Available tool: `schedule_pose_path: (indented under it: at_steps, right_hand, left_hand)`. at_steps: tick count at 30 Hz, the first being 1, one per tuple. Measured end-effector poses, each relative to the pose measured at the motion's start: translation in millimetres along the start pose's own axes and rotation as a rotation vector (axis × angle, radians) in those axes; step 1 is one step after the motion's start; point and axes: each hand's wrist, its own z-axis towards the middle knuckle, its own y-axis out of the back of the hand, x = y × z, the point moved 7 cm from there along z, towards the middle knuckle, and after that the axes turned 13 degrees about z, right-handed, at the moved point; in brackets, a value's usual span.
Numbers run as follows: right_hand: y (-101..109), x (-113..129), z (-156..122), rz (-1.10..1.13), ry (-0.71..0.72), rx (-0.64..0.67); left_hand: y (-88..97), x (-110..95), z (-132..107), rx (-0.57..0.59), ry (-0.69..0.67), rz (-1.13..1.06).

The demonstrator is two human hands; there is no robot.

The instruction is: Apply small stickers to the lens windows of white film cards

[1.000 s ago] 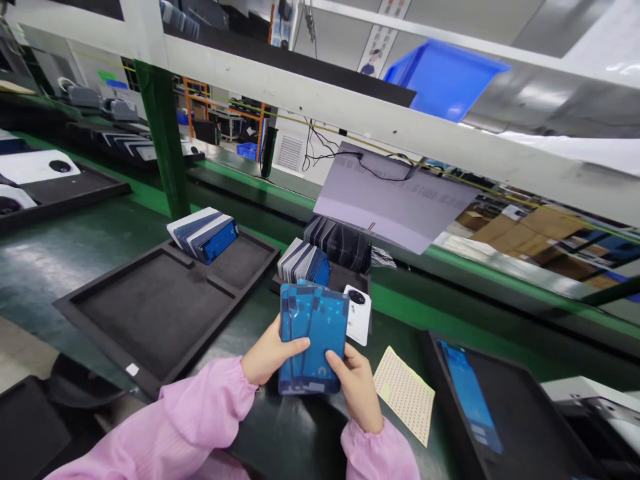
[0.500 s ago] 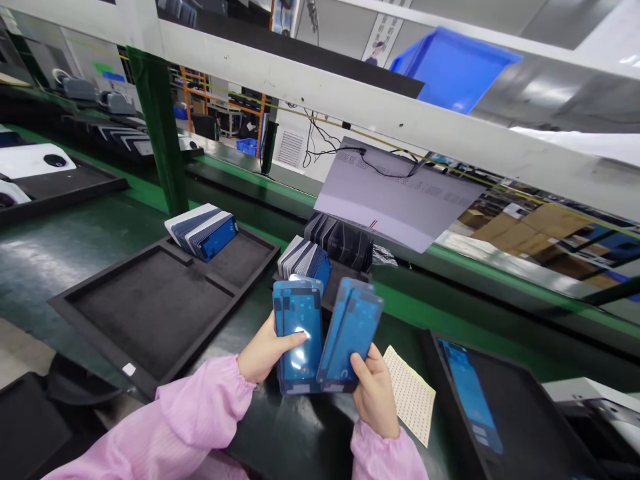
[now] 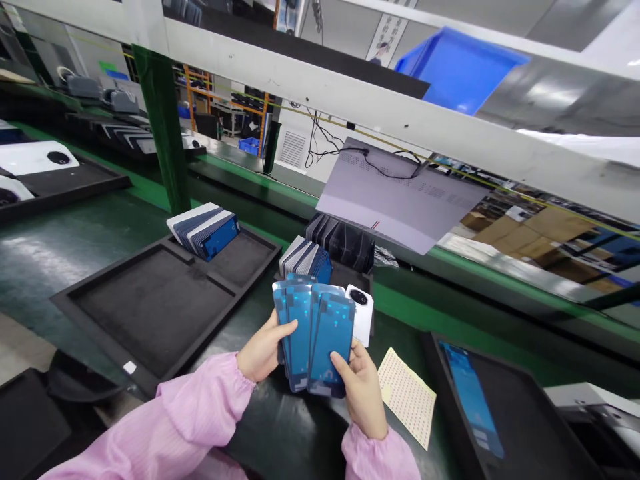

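My left hand [image 3: 263,348] is closed around several blue film sheets [image 3: 299,337], its thumb flat across the front one. Between the fingers of my right hand [image 3: 363,383] are more blue phone-sized sheets [image 3: 333,340], pinched near their lower right corner. Both fanned groups overlap in the middle. Just behind the right group, a white phone back [image 3: 364,317] with a round black camera ring shows in part. A yellowish sticker sheet [image 3: 407,399] with rows of small dots lies on the bench, right of my right hand.
A black tray [image 3: 145,320] at left holds a stack of panels [image 3: 205,230] in its far corner. More upright panels [image 3: 305,258] stand behind my hands. At right, another black tray [image 3: 535,407] contains a blue strip [image 3: 473,393]. A grey panel [image 3: 400,193] hangs beneath the white beam [image 3: 300,80].
My right hand has moved slightly left and down, bringing its sheets over those in my left hand. The white phone back behind them has come into view.
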Motion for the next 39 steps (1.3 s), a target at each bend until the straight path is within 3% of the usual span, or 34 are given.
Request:
schedule_pose_path:
  at_steps: [5,8,11,16,20,25,30,35,39]
  right_hand:
    - [4.8,7.0,-0.3,0.005,0.046,-0.050]
    - [0.0,6.5,-0.9,-0.005,0.036,-0.020]
    - [-1.4,5.4,-0.9,0.001,0.027,-0.005]
    - [19.6,18.0,-0.3,0.073,0.108,-0.158]
    - [12.9,15.1,-0.9,0.112,0.004,-0.028]
    - [-7.4,-2.8,-5.3,0.012,-0.116,0.110]
    - [-3.7,-4.7,-2.7,0.026,-0.073,0.067]
    - [0.5,-2.1,-1.9,0.016,-0.012,0.056]
    - [-0.4,-1.8,-2.3,0.010,0.012,0.023]
  left_hand:
    - [3.4,-7.5,-0.7,-0.045,-0.098,0.057]
    - [7.3,-13.2,-2.8,-0.121,-0.186,0.157]
    - [6.4,-13.7,-3.3,-0.123,-0.213,0.182]
    - [10.3,-8.2,-1.1,-0.136,-0.172,0.147]
    - [14.9,-7.9,-0.7,-0.183,-0.181,0.172]
    - [3.9,-10.6,-2.3,-0.074,-0.197,0.126]
    - [-3.6,-6.0,-3.1,0.036,-0.114,0.078]
    - [7.3,-15.9,-3.8,-0.140,-0.252,0.202]
    - [6.5,-16.2,-3.9,-0.153,-0.262,0.243]
